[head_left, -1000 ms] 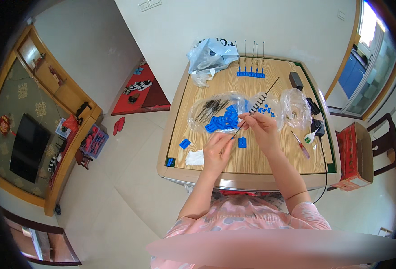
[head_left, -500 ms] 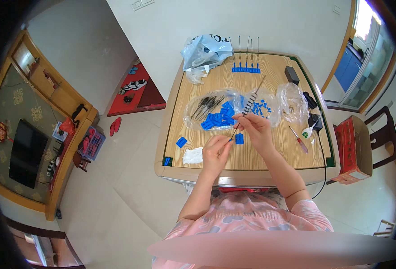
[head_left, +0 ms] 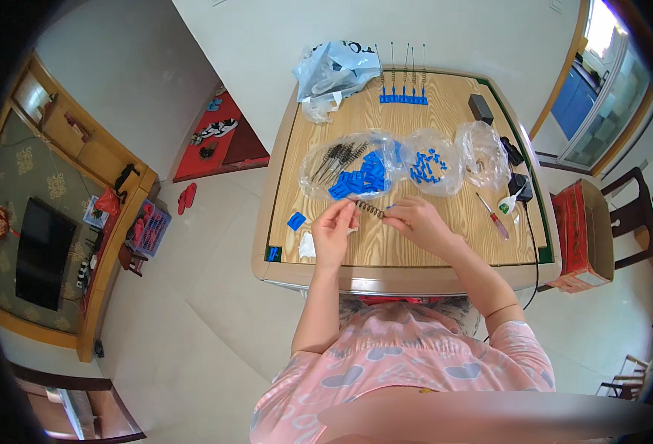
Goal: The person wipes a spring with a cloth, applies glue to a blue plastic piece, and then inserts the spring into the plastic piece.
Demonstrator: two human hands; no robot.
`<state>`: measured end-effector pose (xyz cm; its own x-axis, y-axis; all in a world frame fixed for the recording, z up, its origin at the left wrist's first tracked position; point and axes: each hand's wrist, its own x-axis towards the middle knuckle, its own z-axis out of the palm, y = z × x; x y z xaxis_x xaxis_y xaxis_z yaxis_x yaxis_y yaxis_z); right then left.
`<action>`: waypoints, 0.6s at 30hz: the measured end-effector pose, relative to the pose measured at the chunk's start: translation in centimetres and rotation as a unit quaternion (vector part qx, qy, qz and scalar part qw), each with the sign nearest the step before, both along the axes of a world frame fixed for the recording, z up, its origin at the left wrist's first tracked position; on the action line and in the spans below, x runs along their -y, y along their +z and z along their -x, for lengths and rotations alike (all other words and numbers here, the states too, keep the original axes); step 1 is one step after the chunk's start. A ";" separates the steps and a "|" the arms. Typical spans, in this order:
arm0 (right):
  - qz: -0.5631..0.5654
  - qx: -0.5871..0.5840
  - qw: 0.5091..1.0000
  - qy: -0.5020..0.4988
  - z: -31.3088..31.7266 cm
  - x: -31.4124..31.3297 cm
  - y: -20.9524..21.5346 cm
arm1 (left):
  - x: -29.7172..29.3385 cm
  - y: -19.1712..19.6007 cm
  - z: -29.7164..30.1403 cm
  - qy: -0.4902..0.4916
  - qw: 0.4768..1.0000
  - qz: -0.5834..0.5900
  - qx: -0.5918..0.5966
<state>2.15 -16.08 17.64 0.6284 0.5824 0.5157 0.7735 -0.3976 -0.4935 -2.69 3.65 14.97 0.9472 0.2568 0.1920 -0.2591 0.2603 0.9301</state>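
My left hand [head_left: 335,229] and my right hand [head_left: 415,223] hold a thin dark bristle brush [head_left: 369,209] between them, level above the wooden table [head_left: 430,244]. The left fingers pinch its left end; the right fingers pinch its right end, where a small blue piece shows. Just beyond the hands lies a clear bag [head_left: 348,164] with more dark brushes and blue plastic pieces. A second clear bag [head_left: 431,163] holds small blue pieces.
At the far table edge, several brushes stand upright in a blue holder [head_left: 404,96] next to a blue-white plastic bag [head_left: 334,70]. A third clear bag [head_left: 483,152], red-handled screwdriver [head_left: 493,216], black boxes and cable lie right. A loose blue piece [head_left: 296,220] lies left.
The brush pointed up and away toward the bags before; now it is short and level between both hands, which have come closer to the near table edge.
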 end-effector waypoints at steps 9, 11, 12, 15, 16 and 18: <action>0.019 -0.204 0.973 0.106 0.7 1.3 -0.5 | 0.0 -0.8 0.0 -0.027 0.999 -0.003 -0.039; -0.006 -0.336 0.936 0.101 0.7 1.9 -0.8 | -0.3 -1.3 0.0 -0.034 0.998 -0.011 -0.046; -0.007 -0.336 0.937 0.099 0.0 2.5 -1.7 | -0.5 -1.8 0.0 -0.041 0.997 0.021 -0.069; -0.242 -0.492 0.814 0.192 -2.6 4.9 -6.1 | -0.7 -2.8 -0.2 -0.083 0.986 0.114 -0.090; -0.345 -0.522 0.762 0.169 -2.9 5.3 -6.6 | -0.7 -3.0 -0.3 -0.112 0.974 0.174 -0.088; -0.444 -0.541 0.700 0.143 -2.8 5.7 -7.8 | -0.4 -3.5 -0.6 -0.127 0.966 0.210 -0.083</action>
<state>5.00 -21.73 9.85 0.8536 0.5167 0.0660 -0.2592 0.5313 -0.8065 -2.10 4.01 11.44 0.9987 0.0334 -0.0386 0.0070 0.6600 0.7512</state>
